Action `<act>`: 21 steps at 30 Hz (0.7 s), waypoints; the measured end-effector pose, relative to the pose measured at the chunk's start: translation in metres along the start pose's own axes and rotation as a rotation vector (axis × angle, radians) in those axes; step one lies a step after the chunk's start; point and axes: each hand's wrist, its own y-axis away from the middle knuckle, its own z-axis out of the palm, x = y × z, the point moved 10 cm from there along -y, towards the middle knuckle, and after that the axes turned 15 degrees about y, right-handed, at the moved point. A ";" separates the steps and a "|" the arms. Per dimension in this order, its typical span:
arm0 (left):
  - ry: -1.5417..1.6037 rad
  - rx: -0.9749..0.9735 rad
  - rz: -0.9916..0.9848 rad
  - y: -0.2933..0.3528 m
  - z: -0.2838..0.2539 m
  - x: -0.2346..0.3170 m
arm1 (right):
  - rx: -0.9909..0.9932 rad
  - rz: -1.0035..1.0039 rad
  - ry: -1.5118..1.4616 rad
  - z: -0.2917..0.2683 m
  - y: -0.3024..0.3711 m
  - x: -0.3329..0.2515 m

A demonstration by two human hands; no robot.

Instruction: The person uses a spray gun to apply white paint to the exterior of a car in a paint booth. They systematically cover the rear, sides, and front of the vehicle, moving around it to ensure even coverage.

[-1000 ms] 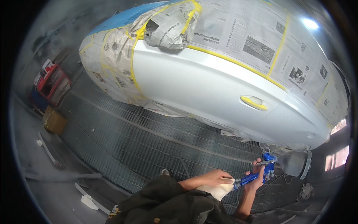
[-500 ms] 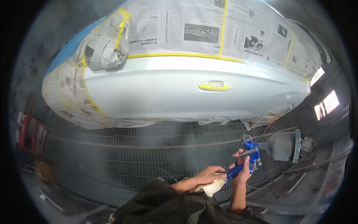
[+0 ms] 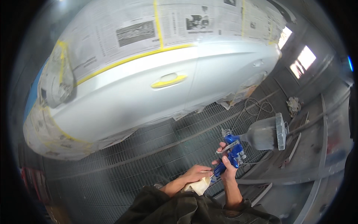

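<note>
The blue spray gun point(image 3: 232, 153) sits low and right of centre in the head view, over the grey floor grating point(image 3: 123, 168) and below the rear end of the masked white car point(image 3: 149, 93). Its long axis runs on a slant: the grip end points down and left toward the person's body, the head rises up and right, and from the head a clear paint cup point(image 3: 265, 132) sticks out further right, its lid end turned away from the car.

The right hand point(image 3: 227, 166) is closed around the gun's grip, fingers wrapped on the side that faces the car, so the gun is carried wholly by this hand. The left hand point(image 3: 195, 173) lies just left of the grip's lower end, closed on a pale folded cloth point(image 3: 198, 184); the cloth meets the base of the gun, touching or all but touching it. From the left hand, then, the gun lies up and to the right along that same slant, and the right hand is the nearer of the two, being already on it.

A thin hose point(image 3: 253, 106) loops on the grating beyond the gun, toward the car. The car's windows are covered in newspaper point(image 3: 123, 37) edged with yellow tape, and a door handle point(image 3: 168, 80) is taped yellow too, well apart from the gun, up and left.
</note>
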 end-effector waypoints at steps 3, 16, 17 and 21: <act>-0.020 -0.108 -0.037 -0.014 0.006 0.001 | 0.053 0.047 -0.076 -0.017 0.000 0.017; -0.573 -0.069 -0.209 -0.021 -0.046 -0.078 | 0.756 0.103 0.074 -0.177 -0.011 0.020; -0.767 -0.071 -0.158 -0.015 -0.056 -0.086 | 0.793 0.097 0.083 -0.191 -0.010 0.019; -0.624 0.195 -0.175 0.017 -0.102 -0.111 | 0.986 0.150 0.195 -0.244 0.006 0.022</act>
